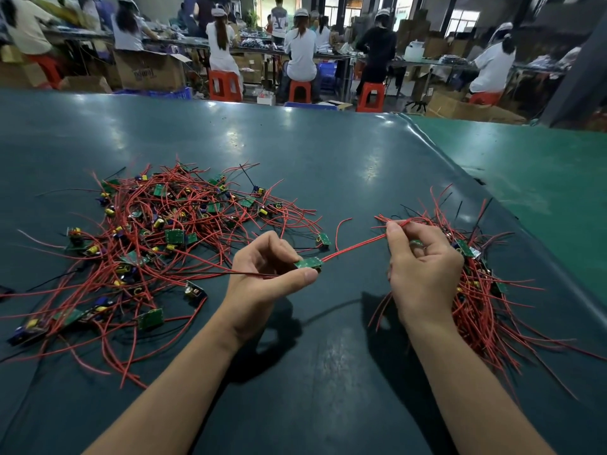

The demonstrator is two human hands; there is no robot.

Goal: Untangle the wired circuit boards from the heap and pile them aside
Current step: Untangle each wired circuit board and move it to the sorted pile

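- On the left half of the dark green bench (328, 152), the heap (164, 244) of wired circuit boards lies spread wide: many small green boards with yellow and blue components, knotted together by red and a few black leads. It looks like the larger of the two masses, so most of the sorting appears still to be done.
- At the heap's near edge several boards lie loosely apart from the knot, such as one green board (150, 318) close to the left forearm; these seem easy next picks.
- Just right of the heap, the left hand (262, 277) pinches a single circuit board (308, 263) between thumb and fingers, lifted clear of the bench. A thin black lead (249, 274) runs from it back toward the heap.
- From that board a pair of red wires (354, 247) stretches taut, up and to the right, to the other hand. This board seems freed from the tangle and is being straightened, not yet set down.
- The right hand (423, 261) pinches the far end of those red wires at its fingertips, while its curled fingers hold what looks like another green part; what exactly cannot be told.
- At the far right, beneath and beyond that hand, the sorted pile (486, 290) rests on the bench, its red leads fanned roughly one way. It is sizeable, so the job is well under way.
- Beyond the bench, other workers sit on red stools (225, 85) at their own tables.
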